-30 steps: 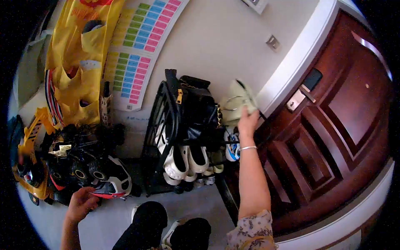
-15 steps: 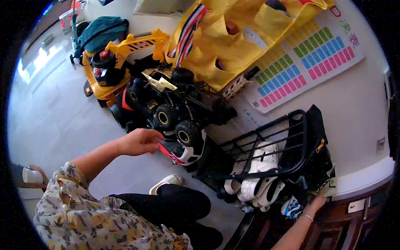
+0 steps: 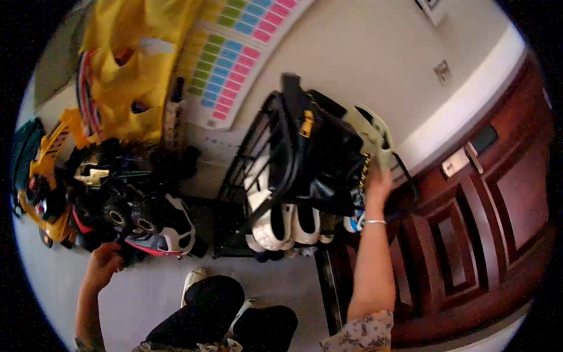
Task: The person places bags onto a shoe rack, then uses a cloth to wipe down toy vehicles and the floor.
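So the right hand (image 3: 378,186) has its fingers on the lower part of a pale green bag (image 3: 375,139), looks like a hold to me, though blur hides exactly where the thumb sits. The left hand (image 3: 105,262) is loosely curled with nothing visible in it, just beside the pile of toy vehicles (image 3: 159,234); can't tell if it's touching.

The green bag is at the right end of the black rack (image 3: 415,189), between the black bag (image 3: 328,155) and the rim on the door (image 3: 460,234) side, standing tilted with its top edge up.

Tips, imo: keep that hold low and firm so the bag doesn't fold, and keep it clear of the gold chain (image 3: 366,170) on the black bag, which could snag. Keep the wrist off the rim too. I'd use the free hand to steady the black bag, since it looks floppy.

Under the rack's top, white clogs (image 3: 271,229) sit left of centre and a blue-and-white shoe (image 3: 353,223) near the right end, so mind the forearm there.
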Demonstrator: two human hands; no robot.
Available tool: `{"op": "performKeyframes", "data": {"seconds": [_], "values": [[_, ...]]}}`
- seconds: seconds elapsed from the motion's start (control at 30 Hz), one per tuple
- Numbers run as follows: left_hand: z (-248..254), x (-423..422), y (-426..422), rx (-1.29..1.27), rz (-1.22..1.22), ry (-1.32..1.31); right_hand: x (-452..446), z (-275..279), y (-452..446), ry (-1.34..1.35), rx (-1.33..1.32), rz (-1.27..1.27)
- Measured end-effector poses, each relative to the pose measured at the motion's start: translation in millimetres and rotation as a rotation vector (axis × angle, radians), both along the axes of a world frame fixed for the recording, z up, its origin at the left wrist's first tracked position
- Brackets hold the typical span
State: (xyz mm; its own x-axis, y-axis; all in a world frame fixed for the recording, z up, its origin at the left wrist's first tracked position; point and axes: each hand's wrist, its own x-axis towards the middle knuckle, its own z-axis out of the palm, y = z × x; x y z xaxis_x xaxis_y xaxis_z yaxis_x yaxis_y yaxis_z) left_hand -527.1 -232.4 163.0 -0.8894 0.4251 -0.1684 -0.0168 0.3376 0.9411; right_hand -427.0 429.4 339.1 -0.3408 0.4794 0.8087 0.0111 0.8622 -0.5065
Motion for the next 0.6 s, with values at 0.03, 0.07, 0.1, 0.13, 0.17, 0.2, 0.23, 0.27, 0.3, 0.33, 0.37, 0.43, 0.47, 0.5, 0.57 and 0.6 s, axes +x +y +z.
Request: {"op": "performKeyframes", "data": {"seconds": [0.03,0.07,0.1,0.13,0.17,0.2,0.23,0.27,0.3,0.33,0.37,0.43,0.47,0.5,0.57,0.6], "values": [[-15,-3,-7,0.055,0.045,-0.038,-1,-7,-1,-0.018,-0.008,0.002],[-30,-5,-14,0.112,0.097,-0.079,2,-8,-14,-0.151,0.026,-0.138],[-44,-7,-18,0.102,0.115,-0.073,4,-11,-17,-0.180,-0.253,-0.153],[-43,-5,-15,0.103,0.106,-0.075,11,-13,-12,-0.180,-0.252,-0.162],[-44,-11,-21,0.069,0.107,-0.110,13,-18,-11,-0.142,-0.267,-0.095],[-41,-10,-21,0.031,0.118,-0.131,18,-23,0,-0.091,-0.286,-0.016],[-40,-9,-21,0.028,0.108,-0.134,23,-30,24,-0.183,-0.415,-0.049],[-40,-9,-24,0.022,0.129,-0.136,25,-30,21,-0.178,-0.415,-0.061],[-40,-11,-27,0.017,0.151,-0.139,22,-32,17,-0.155,-0.367,-0.026],[-38,-13,-30,0.020,0.146,-0.137,19,-32,17,-0.132,-0.316,0.013],[-36,-13,-35,0.030,0.172,-0.150,15,-33,16,-0.150,-0.315,0.032],[-40,-10,-41,0.045,0.206,-0.162,15,-32,11,-0.143,-0.273,-0.007],[-43,-9,-45,0.050,0.237,-0.176,14,-29,4,-0.137,-0.235,-0.048],[-45,-10,-49,0.056,0.266,-0.185,14,-27,6,-0.142,-0.261,-0.096],[-49,-16,-58,-0.002,0.276,-0.186,7,-22,19,0.013,-0.482,-0.124],[-53,-18,-63,-0.064,0.286,-0.200,4,-19,26,0.158,-0.705,-0.150]]}}
